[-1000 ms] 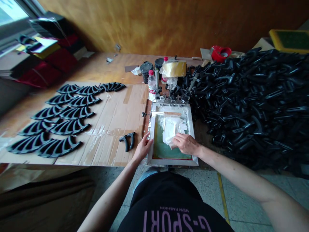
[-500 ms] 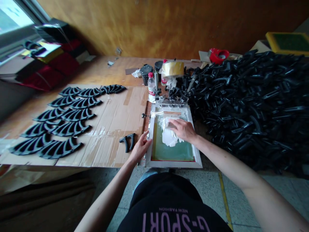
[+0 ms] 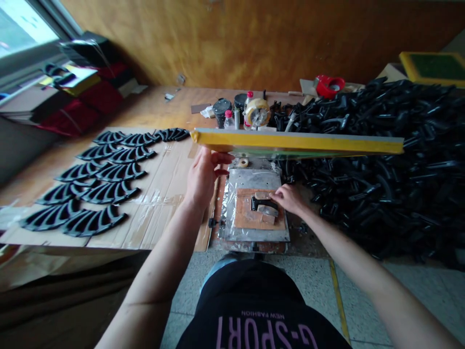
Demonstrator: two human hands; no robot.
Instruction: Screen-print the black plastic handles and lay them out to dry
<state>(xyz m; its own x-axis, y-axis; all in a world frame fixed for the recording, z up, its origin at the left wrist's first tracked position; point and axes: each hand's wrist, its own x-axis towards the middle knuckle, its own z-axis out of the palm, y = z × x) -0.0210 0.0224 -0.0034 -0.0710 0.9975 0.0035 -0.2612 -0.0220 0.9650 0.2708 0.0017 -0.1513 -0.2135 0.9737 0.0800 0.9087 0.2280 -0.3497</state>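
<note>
Left fingers (image 3: pixel 221 157) grip a yellow screen frame (image 3: pixel 298 143), right fingers (image 3: pixel 278 194) seemingly pinch a black handle (image 3: pixel 259 203); shirt (image 3: pixel 254 325) reads "G-SPORT".

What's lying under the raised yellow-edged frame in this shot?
Beneath the frame, held up by the left hand, lies a foil-covered plate with a brown board and a black plastic handle, the right hand at it. The frame's underside is hidden.

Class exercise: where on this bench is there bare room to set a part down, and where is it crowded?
Bare cardboard sits between the rows of black parts and the left hand. Bare wood shows behind it, left of the bottles. The black handle heap beyond the right hand is crowded.
</note>
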